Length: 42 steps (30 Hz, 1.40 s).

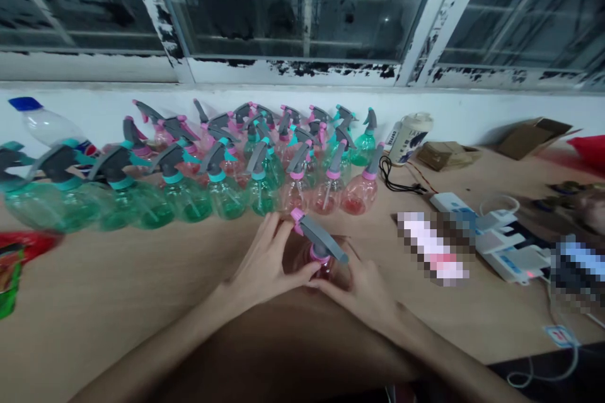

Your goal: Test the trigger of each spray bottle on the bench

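Observation:
A pink spray bottle (322, 240) with a grey trigger head and a pink nozzle stands at the table's middle. My left hand (265, 264) curls round its left side, fingers near the nozzle and thumb at the body's front. On the other side, my right hand (371, 286) wraps the bottle, its thumb almost meeting the left one. The lower part of the bottle is mostly hidden by my hands. Just beyond are green spray bottles (189, 200) and pink spray bottles (326, 194) in a front row, with several more behind.
A power strip (505, 255) with plugs and cables lies at right, beside a blurred-out item (432, 249). Further back stand a white can (411, 137) and small cardboard boxes (447, 154). A clear plastic bottle (51, 126) lies back left; a red-green packet (14, 264) sits near left.

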Tool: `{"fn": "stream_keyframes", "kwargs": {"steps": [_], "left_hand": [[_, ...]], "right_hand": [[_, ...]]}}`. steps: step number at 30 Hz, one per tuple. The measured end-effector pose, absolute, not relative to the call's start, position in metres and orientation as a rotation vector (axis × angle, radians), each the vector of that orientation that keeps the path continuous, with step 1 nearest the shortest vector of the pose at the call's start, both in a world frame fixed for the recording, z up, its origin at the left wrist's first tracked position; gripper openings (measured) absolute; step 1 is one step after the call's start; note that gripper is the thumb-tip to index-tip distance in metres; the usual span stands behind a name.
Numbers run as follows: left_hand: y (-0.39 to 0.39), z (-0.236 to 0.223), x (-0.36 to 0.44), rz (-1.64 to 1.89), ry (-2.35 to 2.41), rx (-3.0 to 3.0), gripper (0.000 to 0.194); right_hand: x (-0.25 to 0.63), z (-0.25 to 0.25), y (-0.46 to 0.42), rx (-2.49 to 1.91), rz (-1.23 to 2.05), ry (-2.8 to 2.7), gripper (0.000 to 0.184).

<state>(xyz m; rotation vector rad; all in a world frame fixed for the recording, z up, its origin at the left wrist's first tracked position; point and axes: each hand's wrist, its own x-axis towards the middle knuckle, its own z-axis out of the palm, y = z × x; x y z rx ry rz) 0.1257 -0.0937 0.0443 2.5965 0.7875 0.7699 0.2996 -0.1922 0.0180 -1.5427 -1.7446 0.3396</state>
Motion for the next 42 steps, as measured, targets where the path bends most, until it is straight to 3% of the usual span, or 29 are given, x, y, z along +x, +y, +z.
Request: {"fn": "stream_keyframes", "kwargs": {"steps": [6, 10, 14, 20, 23, 26, 42], "left_hand": [[-0.098, 0.042, 0.115, 0.771, 0.707, 2.557, 0.061], [-0.097, 0.034, 0.104, 0.699, 0.746, 2.479, 0.062], [-0.095, 0.010, 0.092, 0.643, 0.849, 2.385, 0.051], [-0.098, -0.024, 0.082, 0.652, 0.920, 2.273, 0.027], [-0.099, -0.031, 0.081, 0.669, 0.918, 2.278, 0.022], [-0.098, -0.034, 0.081, 0.700, 0.917, 2.291, 0.021], [-0.099, -0.033, 0.081, 0.694, 0.911, 2.325, 0.021]], "right_hand": [[0.293, 0.018, -0.190, -1.553, 0.239, -1.737, 0.031], [0.308, 0.018, -0.197, -1.610, 0.279, -1.597, 0.032], [0.343, 0.017, -0.205, -1.769, 0.253, -1.355, 0.039], [0.416, 0.020, -0.184, -1.933, -0.318, -1.078, 0.042], [0.445, 0.022, -0.158, -2.016, -0.643, -0.986, 0.046], [0.468, 0.022, -0.132, -2.053, -0.762, -0.911, 0.046], [0.491, -0.026, -0.090, -2.188, -0.820, -0.946, 0.053]]}}
